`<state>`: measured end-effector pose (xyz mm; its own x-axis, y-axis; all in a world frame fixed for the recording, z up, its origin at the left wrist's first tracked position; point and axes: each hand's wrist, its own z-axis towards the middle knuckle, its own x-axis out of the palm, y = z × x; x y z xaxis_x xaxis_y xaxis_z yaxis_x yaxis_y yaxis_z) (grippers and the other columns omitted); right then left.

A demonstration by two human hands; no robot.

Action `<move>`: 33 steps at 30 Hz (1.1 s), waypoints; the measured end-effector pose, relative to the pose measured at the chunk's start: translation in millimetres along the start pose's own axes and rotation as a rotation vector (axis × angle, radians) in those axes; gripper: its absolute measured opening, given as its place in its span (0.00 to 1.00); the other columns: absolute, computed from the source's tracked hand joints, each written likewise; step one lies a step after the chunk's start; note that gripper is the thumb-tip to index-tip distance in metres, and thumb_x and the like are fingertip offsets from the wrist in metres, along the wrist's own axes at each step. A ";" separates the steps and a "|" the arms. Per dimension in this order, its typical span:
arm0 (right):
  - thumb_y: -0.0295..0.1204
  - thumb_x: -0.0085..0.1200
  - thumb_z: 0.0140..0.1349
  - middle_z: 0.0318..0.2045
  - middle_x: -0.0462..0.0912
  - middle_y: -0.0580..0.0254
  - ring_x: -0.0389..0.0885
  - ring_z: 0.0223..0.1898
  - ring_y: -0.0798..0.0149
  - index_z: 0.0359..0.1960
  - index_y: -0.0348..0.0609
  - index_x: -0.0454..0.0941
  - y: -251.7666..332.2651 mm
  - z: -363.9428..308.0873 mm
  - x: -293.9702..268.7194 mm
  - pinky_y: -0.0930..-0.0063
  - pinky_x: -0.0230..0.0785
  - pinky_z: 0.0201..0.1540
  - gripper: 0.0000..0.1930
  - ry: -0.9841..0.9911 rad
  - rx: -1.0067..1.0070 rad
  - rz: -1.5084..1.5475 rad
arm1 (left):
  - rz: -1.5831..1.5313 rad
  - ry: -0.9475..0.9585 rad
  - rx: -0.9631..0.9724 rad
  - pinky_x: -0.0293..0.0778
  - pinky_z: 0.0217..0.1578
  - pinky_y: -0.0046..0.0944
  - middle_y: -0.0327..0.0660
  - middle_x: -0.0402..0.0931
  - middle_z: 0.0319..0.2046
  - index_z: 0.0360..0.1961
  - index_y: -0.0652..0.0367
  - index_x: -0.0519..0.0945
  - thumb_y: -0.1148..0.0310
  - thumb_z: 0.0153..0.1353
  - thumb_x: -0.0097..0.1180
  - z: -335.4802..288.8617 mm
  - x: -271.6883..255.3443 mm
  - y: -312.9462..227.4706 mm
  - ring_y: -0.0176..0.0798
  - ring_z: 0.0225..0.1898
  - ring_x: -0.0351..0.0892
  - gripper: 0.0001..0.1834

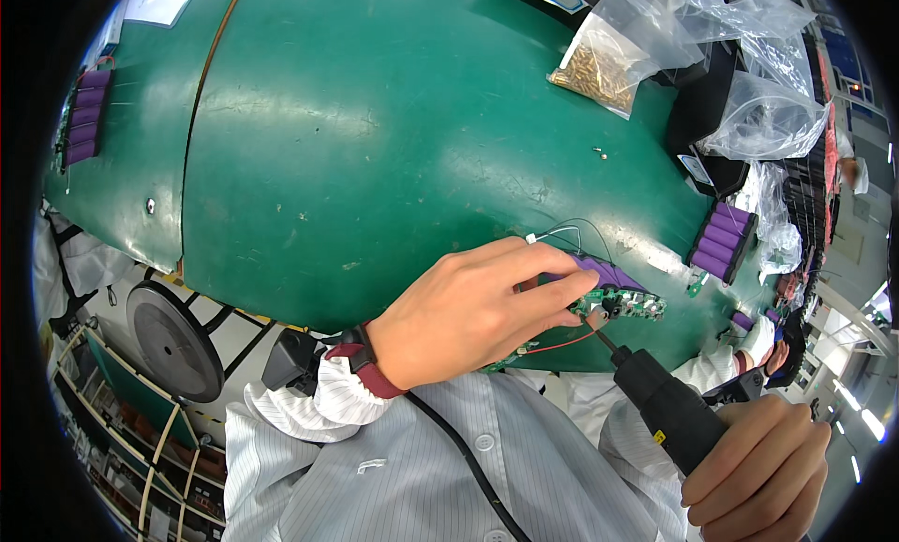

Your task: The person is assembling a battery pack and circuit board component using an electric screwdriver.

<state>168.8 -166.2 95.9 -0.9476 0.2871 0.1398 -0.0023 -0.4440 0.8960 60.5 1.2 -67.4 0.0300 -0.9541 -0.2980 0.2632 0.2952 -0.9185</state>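
My left hand (478, 308) is closed on a purple battery pack (609, 273) near the table's front edge, its fingers pressing over the pack. Along the pack's near side runs a green circuit board (641, 305) with small components. Thin white and dark wires loop above the pack, and a red wire (567, 341) trails below my fingers. My right hand (763, 467) grips a black electric screwdriver (667, 401) by its body. Its thin bit points up and left to the board beside my left fingertips; whether it touches a screw is too small to tell.
At the upper right lie a clear bag of small brass parts (595, 76), black bins (698, 120) and crumpled plastic bags (763, 120). Another purple pack (723, 242) rests at right, one more (86, 120) far left. A round stool (173, 341) stands below. Another person's hand (777, 356) shows at right.
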 end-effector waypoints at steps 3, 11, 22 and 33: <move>0.39 0.71 0.64 0.16 0.75 0.65 0.74 0.15 0.67 0.26 0.40 0.78 1.2 1.4 1.0 0.74 0.72 0.17 0.18 0.012 0.026 -0.022 | -0.002 -0.021 0.013 0.81 0.37 0.38 0.37 0.81 0.47 0.54 0.55 0.86 0.70 0.56 0.73 -0.3 1.8 1.8 0.38 0.35 0.83 0.22; 0.39 0.69 0.66 0.16 0.74 0.67 0.74 0.15 0.68 0.32 0.45 0.81 6.4 3.4 6.4 0.76 0.71 0.18 0.13 0.055 0.013 -0.064 | 0.007 -0.038 0.032 0.81 0.37 0.39 0.37 0.81 0.46 0.54 0.55 0.86 0.70 0.56 0.73 -0.5 2.4 3.0 0.40 0.35 0.83 0.22; 0.21 0.69 0.52 0.16 0.80 0.65 0.79 0.16 0.65 0.27 0.43 0.82 -51.5 -1.0 28.9 0.72 0.77 0.25 0.06 -0.074 -0.657 -0.006 | -0.059 -0.207 -0.171 0.78 0.35 0.38 0.44 0.81 0.45 0.54 0.60 0.84 0.65 0.63 0.70 -34.7 -23.6 -25.1 0.40 0.35 0.82 0.20; 0.49 0.68 0.60 0.57 0.75 0.59 0.70 0.62 0.47 0.59 0.57 0.81 -126.7 -16.1 107.8 0.40 0.60 0.67 0.27 -0.230 -0.196 -0.991 | -1.154 -0.522 -0.459 0.77 0.55 0.43 0.46 0.78 0.50 0.63 0.63 0.69 0.47 0.81 0.38 -85.2 -56.3 -73.6 0.40 0.50 0.81 0.28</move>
<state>61.8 -92.6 -9.4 -0.4088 0.7448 -0.5275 -0.8193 -0.0449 0.5716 -42.7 37.5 -5.2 0.3998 -0.5449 0.7370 0.0461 -0.7911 -0.6099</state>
